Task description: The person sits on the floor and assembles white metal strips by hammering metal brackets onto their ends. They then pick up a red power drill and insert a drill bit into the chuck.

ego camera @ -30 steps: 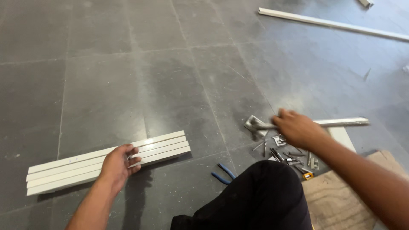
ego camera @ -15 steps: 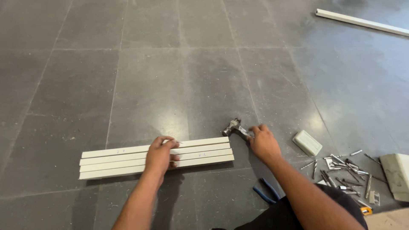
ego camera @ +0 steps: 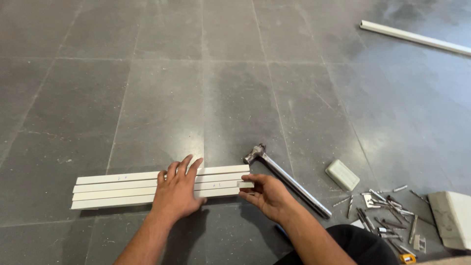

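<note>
Now the right hand (ego camera: 267,195) pinches a small white piece (ego camera: 245,184) at the near end of the white strips (ego camera: 122,189), while the left hand (ego camera: 175,191) lies flat and open across them, pinning the bundle to the grey tiled floor (ego camera: 235,73). It looks like an aligning or fitting step at that end. Just beyond lies a hammer (ego camera: 287,179), with a pale block (ego camera: 342,174) and scattered drill bits (ego camera: 387,216) further right.

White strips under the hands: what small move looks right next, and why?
Probably nudge the strip ends flush. The left hand lies flat on the white strips, the right hand touches their right ends, which look slightly uneven, and the hammer lies unheld beside them on the floor.
</note>
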